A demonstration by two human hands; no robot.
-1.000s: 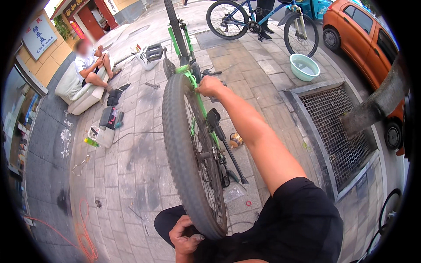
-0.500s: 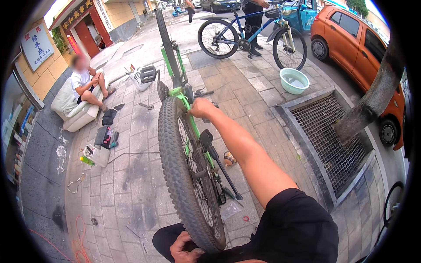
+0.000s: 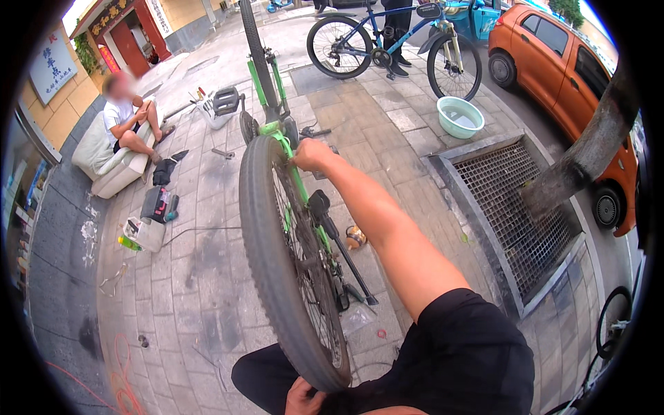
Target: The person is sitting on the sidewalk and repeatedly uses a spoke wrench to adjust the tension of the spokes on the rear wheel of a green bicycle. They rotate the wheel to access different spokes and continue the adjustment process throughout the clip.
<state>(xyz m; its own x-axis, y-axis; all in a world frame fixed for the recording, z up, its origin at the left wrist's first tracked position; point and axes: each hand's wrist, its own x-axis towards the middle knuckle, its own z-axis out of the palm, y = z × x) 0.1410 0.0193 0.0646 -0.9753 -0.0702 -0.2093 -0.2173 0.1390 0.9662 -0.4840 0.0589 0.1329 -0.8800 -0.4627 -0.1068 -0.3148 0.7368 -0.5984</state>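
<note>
A green bicycle (image 3: 272, 129) stretches away from me, its near wheel (image 3: 266, 235) with a thick black tyre standing at my lap. My right hand (image 3: 311, 155) is closed on the green frame beside the top of that wheel, forearm reaching across from the lower right. Down at the tyre's lower edge, my left hand (image 3: 303, 394) has curled fingers, partly hidden by the wheel and my dark clothing; what they hold is unclear. A black kickstand (image 3: 346, 270) lies along the wheel's right side, with a pedal (image 3: 225, 102) further up.
A person (image 3: 128, 117) sits on a pale armchair (image 3: 111, 176). Tools (image 3: 155, 206), a white container (image 3: 138, 235) and hoses lie left. A blue bicycle (image 3: 373, 48) with someone standing, a water basin (image 3: 460, 121), a tree grate (image 3: 505, 194), a trunk (image 3: 581, 159) and an orange car (image 3: 553, 76) are right.
The view has shifted, putting the wheel further left. My left hand sits lower and more hidden. The tyre tread, sharp half a second ago, is now blurred. My right hand stays on the frame.
</note>
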